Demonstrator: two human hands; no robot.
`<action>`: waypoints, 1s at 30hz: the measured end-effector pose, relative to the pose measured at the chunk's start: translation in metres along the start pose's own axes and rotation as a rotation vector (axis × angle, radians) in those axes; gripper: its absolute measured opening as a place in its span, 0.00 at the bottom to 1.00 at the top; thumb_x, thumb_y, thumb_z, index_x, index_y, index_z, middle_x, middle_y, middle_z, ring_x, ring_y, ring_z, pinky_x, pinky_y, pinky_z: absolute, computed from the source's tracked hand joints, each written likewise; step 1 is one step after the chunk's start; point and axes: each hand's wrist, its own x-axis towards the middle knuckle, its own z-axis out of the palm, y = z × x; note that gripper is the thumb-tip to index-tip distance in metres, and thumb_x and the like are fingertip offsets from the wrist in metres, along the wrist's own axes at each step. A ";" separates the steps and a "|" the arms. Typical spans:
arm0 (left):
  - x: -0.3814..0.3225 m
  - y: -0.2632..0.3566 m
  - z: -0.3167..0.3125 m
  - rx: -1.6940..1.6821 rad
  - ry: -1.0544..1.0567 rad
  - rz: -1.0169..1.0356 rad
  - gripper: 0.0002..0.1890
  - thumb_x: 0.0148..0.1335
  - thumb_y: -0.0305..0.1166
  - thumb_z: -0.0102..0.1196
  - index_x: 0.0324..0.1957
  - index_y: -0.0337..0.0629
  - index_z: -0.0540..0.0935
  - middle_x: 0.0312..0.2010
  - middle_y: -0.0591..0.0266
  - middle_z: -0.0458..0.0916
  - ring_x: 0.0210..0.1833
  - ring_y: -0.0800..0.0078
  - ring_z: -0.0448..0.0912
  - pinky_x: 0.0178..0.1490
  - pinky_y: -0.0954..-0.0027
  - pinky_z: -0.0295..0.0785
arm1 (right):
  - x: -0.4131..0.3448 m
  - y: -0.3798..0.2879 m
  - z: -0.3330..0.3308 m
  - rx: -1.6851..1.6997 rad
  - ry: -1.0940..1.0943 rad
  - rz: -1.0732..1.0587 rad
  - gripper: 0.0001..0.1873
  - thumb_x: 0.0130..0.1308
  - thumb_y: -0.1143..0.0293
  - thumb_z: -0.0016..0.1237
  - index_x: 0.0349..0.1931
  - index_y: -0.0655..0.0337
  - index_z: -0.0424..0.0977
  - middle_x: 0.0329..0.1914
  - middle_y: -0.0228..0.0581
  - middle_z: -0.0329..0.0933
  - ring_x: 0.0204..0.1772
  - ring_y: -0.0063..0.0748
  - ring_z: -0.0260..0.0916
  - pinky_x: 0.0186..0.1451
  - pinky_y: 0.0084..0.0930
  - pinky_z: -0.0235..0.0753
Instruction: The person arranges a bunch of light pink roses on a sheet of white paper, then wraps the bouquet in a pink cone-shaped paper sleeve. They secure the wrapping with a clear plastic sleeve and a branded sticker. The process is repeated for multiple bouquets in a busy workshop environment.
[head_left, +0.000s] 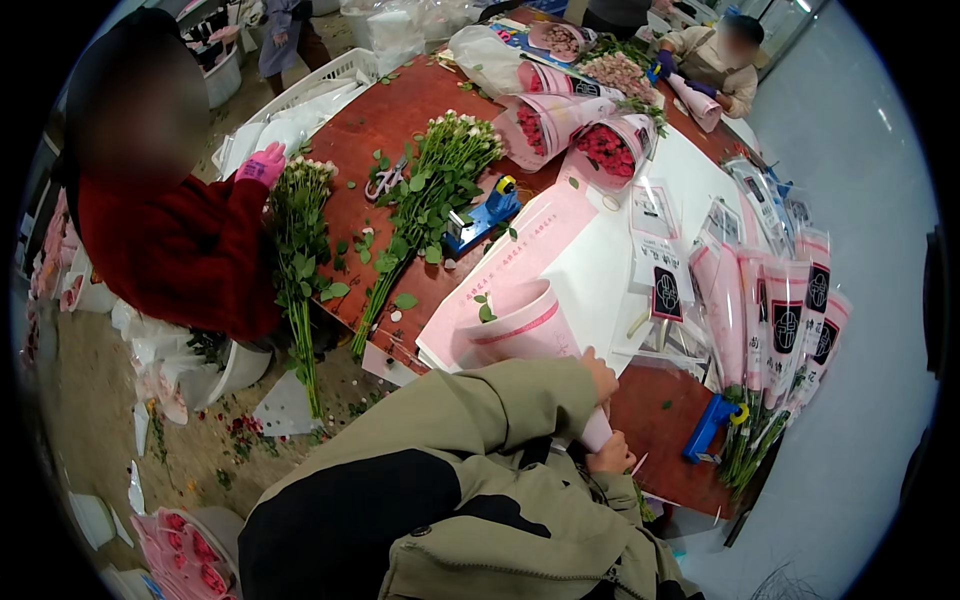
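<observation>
A cone of pink flower wrapping paper (517, 322) with a darker pink band lies tilted before me, its wide mouth towards the upper left. My left hand (599, 376) grips it around its narrowing part, partly hidden by my olive sleeve. Lower down, my right hand (612, 454) is closed around the cone's narrow end (597, 430). A green leafy sprig (484, 308) shows at the mouth; what else is inside cannot be seen. Beneath the cone are flat sheets of pink and white paper (559, 217).
Wrapped bouquets (784, 330) and a blue tape dispenser (709, 429) are at right. Beyond the paper lie another tape dispenser (484, 216), scissors (385, 180), cut roses (427, 187) and red bouquets (606, 154). A pink-gloved co-worker (172, 247) stands left; another person (712, 67) handles a bouquet far right.
</observation>
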 end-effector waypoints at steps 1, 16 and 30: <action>0.001 0.004 0.007 -0.003 0.010 0.062 0.07 0.53 0.33 0.49 0.28 0.52 0.81 0.28 0.67 0.79 0.36 0.69 0.78 0.51 0.59 0.63 | 0.000 0.000 -0.003 -0.002 -0.015 0.022 0.27 0.38 0.74 0.53 0.44 0.61 0.62 0.43 0.43 0.66 0.49 0.43 0.62 0.49 0.45 0.55; 0.022 0.049 0.003 -0.089 0.195 0.293 0.06 0.54 0.31 0.47 0.35 0.47 0.70 0.29 0.63 0.74 0.36 0.64 0.78 0.39 0.65 0.71 | -0.011 0.066 -0.026 -0.135 0.281 -0.052 0.27 0.38 0.75 0.56 0.42 0.58 0.62 0.38 0.39 0.63 0.46 0.42 0.62 0.58 0.58 0.50; 0.002 0.066 0.031 0.234 -0.023 0.073 0.30 0.40 0.52 0.62 0.46 0.52 0.73 0.45 0.62 0.74 0.52 0.60 0.69 0.56 0.40 0.54 | 0.030 0.108 -0.016 0.025 -0.033 -0.359 0.30 0.38 0.69 0.57 0.46 0.56 0.62 0.40 0.40 0.69 0.48 0.42 0.66 0.60 0.57 0.50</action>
